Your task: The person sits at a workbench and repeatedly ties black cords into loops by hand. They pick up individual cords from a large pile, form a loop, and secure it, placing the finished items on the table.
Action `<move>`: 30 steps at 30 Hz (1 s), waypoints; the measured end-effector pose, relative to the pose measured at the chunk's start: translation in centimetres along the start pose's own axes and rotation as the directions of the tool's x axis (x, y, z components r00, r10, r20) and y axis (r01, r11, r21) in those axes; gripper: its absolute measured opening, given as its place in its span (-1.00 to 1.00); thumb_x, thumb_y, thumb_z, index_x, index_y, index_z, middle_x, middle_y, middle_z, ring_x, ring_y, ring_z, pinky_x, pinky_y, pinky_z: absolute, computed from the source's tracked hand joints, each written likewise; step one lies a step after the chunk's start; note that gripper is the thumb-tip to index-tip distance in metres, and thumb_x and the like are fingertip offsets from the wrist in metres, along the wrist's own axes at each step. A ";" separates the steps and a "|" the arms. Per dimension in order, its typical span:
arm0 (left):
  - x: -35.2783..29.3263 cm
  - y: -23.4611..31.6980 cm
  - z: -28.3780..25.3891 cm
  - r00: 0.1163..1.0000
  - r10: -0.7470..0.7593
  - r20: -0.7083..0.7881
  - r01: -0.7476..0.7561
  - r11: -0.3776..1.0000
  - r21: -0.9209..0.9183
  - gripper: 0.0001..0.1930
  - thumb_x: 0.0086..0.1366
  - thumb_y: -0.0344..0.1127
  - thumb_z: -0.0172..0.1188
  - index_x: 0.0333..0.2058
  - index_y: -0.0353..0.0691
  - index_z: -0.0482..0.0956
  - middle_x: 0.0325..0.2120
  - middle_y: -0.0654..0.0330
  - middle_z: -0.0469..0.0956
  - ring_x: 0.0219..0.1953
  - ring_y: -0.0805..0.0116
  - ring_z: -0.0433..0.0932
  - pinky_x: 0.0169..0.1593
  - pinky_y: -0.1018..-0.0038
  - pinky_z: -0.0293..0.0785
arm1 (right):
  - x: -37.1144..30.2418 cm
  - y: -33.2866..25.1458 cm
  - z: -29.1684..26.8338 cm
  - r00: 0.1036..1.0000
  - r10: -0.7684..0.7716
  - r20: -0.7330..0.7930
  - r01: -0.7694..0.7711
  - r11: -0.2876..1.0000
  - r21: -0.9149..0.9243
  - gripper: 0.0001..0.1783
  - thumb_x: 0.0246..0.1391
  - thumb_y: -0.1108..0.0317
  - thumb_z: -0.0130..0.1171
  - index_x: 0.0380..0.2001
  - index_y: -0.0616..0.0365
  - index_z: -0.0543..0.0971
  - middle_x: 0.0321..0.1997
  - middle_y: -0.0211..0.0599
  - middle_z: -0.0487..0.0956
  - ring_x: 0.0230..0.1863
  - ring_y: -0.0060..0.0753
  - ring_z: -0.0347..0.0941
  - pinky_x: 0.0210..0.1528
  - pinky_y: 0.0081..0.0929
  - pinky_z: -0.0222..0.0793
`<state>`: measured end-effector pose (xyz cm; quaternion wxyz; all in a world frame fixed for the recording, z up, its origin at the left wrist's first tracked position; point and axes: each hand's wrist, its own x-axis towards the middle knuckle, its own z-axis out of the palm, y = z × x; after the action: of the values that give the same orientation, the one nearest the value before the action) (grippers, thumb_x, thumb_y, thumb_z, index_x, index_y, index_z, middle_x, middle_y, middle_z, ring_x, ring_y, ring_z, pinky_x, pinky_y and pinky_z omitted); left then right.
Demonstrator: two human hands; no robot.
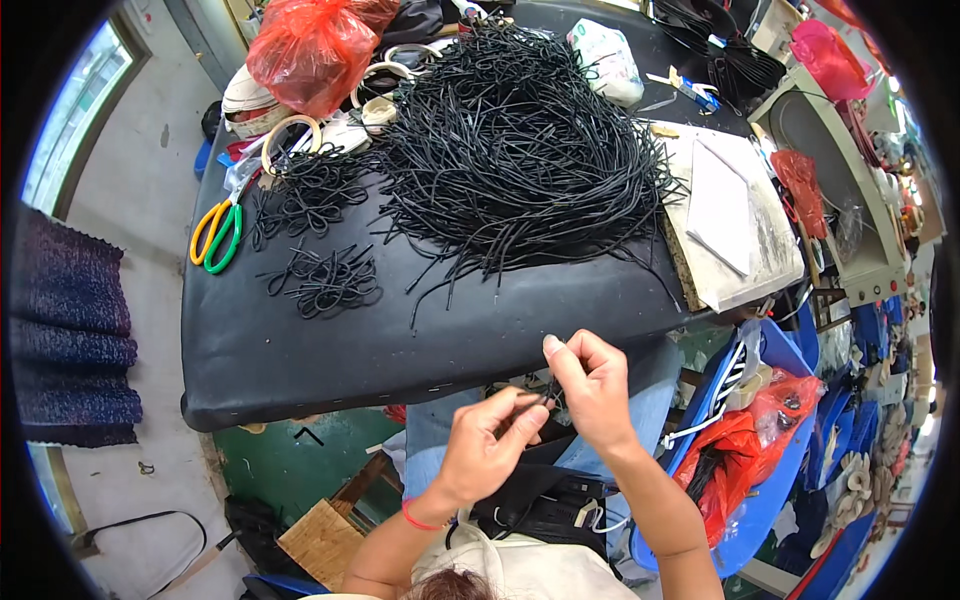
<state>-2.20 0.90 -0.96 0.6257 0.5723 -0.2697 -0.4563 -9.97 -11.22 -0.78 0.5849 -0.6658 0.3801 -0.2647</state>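
Observation:
My left hand (488, 440) and my right hand (594, 392) are close together over my lap, just off the near edge of the black-covered table (330, 355). A short bit of black cord (548, 394) shows between them, pinched by the fingertips of both hands; most of it is hidden. On the table lies a large tangled heap of black cords (520, 150). To its left rest a small bunch of looped cords (330, 280) and a second looped bunch (315, 190) behind it.
Scissors (222, 235) with yellow and green handles lie at the left, near tape rolls (292, 140) and a red plastic bag (318, 55). A pale board (735, 215) with white sheets sits at the right. Beside my right arm stands a blue bin (745, 520) holding red bags.

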 end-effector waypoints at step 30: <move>1.8 1.8 -0.2 0.890 0.442 0.116 -0.436 0.747 0.502 -0.91 0.01 -0.50 0.21 -0.47 -0.31 0.50 -0.60 0.10 0.46 -0.56 0.19 0.43 -0.44 0.40 0.34 | -0.9 -1.2 -0.2 0.973 -0.226 0.042 0.230 0.950 -0.210 -0.87 -0.08 0.46 0.23 -0.58 0.31 0.54 -0.65 -0.33 0.40 -0.65 -0.58 0.25 -0.61 -0.59 0.13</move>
<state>-0.76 -0.72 0.37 0.5404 0.6408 -0.5053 -0.2047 -10.37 -10.56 0.47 0.4789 -0.7664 0.3217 -0.2824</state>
